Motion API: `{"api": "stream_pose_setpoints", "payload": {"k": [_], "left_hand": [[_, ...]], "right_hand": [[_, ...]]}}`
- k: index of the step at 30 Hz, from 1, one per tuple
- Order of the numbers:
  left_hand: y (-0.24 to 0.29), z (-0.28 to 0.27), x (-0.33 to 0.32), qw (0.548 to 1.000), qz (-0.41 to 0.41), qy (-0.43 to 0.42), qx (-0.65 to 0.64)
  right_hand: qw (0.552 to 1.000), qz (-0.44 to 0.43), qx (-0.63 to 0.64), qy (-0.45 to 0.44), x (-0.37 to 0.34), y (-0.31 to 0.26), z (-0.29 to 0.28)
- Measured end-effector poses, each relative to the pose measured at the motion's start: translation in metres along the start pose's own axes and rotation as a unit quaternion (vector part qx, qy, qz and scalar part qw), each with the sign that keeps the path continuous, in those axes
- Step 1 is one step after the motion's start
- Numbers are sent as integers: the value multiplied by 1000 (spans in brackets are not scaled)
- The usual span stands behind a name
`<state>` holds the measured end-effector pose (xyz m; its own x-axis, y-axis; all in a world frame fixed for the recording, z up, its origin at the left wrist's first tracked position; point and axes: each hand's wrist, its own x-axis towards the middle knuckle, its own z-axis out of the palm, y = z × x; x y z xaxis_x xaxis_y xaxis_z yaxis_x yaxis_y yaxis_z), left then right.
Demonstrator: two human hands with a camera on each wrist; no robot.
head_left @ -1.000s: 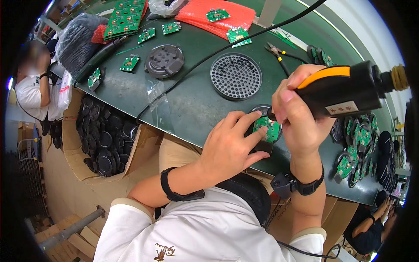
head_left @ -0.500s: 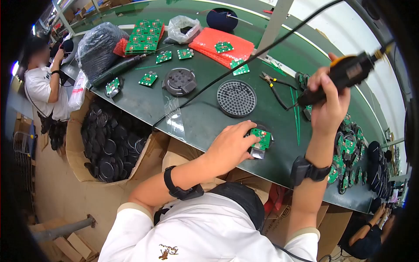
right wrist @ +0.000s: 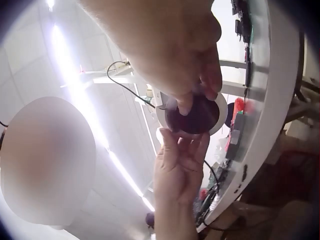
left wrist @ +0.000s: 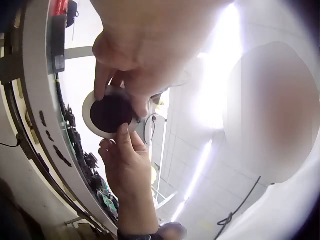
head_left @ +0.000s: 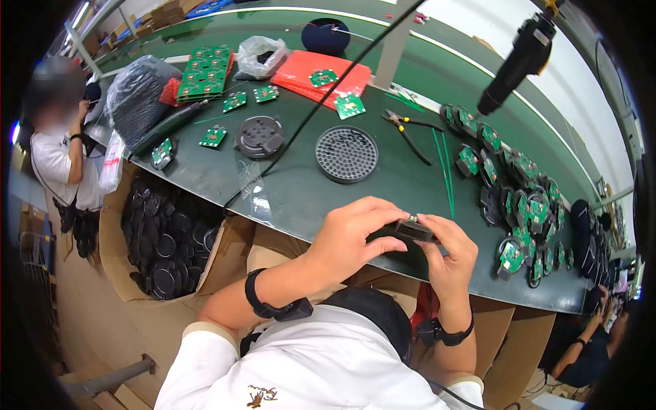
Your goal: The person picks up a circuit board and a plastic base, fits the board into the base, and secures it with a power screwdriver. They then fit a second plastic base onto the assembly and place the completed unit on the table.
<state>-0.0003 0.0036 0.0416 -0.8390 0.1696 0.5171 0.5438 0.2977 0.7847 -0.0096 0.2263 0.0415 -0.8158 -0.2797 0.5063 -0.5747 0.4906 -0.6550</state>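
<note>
Both hands hold a round dark housing (head_left: 414,231) just above the table's front edge, tilted so its side shows in the head view. My left hand (head_left: 355,236) grips its left side, fingertips on top and thumb below. On the opposite side, my right hand (head_left: 451,253) pinches it between fingers and thumb. The left wrist view shows the housing's round face (left wrist: 111,112), dark with a pale rim; the right wrist view shows this dark face (right wrist: 200,120) too, fingers around its edge. A black electric screwdriver (head_left: 517,65) hangs free at the upper right.
Several housings with green boards (head_left: 526,205) are heaped at right. Nearby lie pliers (head_left: 408,135) and a round tray of screws (head_left: 346,154). Another housing (head_left: 259,137) sits farther left. A black cable (head_left: 311,113) crosses above the table; a carton (head_left: 113,239) of black parts stands below.
My right hand has let go of the electric screwdriver, which now hangs at upper right, and has come down to the housing. The housing has been lifted and tilted, its green board turned from view.
</note>
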Motion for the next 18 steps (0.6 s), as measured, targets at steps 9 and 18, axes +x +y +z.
{"api": "stream_pose_setpoints", "payload": {"k": [9, 18], "left_hand": [[22, 3, -2, 997, 62, 25, 41], [26, 7, -2, 996, 77, 21, 41]], "right_hand": [[998, -47, 4, 46, -9, -12, -12], [995, -68, -28, 64, -16, -12, -16]]}}
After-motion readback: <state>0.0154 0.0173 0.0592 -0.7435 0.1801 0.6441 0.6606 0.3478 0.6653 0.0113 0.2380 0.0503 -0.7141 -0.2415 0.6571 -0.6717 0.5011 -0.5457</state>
